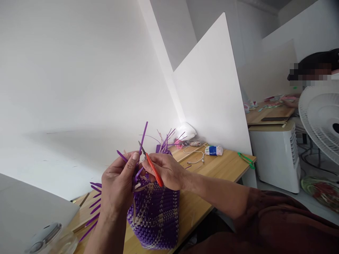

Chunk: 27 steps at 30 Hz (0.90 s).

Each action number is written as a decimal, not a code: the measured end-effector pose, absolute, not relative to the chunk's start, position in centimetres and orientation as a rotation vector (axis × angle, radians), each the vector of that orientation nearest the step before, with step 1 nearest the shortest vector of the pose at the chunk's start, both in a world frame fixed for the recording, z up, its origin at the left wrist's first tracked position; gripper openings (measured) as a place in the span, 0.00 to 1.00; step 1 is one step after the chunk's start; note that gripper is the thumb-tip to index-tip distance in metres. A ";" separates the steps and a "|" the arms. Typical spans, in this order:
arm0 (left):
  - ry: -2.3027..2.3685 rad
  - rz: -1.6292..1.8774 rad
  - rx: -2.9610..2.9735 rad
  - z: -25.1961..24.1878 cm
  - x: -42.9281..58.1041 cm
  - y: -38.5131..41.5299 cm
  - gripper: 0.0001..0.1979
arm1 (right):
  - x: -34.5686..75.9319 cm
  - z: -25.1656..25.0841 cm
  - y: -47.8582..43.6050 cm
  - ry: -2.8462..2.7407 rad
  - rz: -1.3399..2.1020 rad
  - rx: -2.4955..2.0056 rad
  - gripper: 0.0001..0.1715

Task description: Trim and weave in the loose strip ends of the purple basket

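Observation:
A purple and beige woven basket (159, 218) rests on the wooden table, with loose purple strips sticking out from its upper edge. My left hand (119, 176) is closed at that edge, pinching a purple strip (143, 135) that points upward. My right hand (166, 169) grips a pair of scissors with orange-red handles (154, 170). Their dark blades lie against the upright strip, just above my left thumb. Whether the blades are parted I cannot tell. More purple strips (95, 208) fan out to the left behind my left wrist.
On the wooden table (196, 204) lie a white cable (197, 158), a blue-and-white wrapped pack (214, 150) and a green tape (246, 160). A clear container (53, 240) stands front left. Beyond the white partition (212, 88) are a fan (321, 123), an air cooler (275, 155) and another person.

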<state>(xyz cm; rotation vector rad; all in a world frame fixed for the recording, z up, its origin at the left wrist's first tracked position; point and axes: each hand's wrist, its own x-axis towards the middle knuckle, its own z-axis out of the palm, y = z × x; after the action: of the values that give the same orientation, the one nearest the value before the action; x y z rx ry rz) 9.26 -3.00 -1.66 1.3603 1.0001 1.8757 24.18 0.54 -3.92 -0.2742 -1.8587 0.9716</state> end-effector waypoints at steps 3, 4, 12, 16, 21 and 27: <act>0.992 1.878 1.342 -1.6 9.2 -3.0 0.18 | 23.6 -4.5 0.7 -1.822 0.967 -0.233 0.23; 0.998 1.879 1.331 -1.5 9.3 -3.0 0.17 | 23.4 -4.6 0.8 -1.814 0.973 -0.223 0.23; 0.956 1.837 1.298 -1.5 10.3 -3.5 0.14 | 22.7 -5.2 0.4 -1.759 0.975 -0.199 0.18; 0.930 1.837 1.277 -1.6 10.4 -3.5 0.14 | 22.8 -5.2 0.1 -1.761 0.923 -0.229 0.18; 0.922 1.829 1.299 -1.7 10.3 -3.5 0.14 | 22.8 -5.5 0.2 -1.770 0.899 -0.271 0.18; 0.940 1.848 1.279 -1.9 10.4 -3.6 0.14 | 22.1 -6.4 0.2 -1.665 0.931 -0.237 0.17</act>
<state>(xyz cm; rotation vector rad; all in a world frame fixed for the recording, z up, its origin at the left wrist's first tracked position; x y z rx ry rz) 10.40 -3.59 -1.87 1.2787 0.9396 1.8483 22.13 0.25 -6.40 -0.2370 -1.6649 0.9306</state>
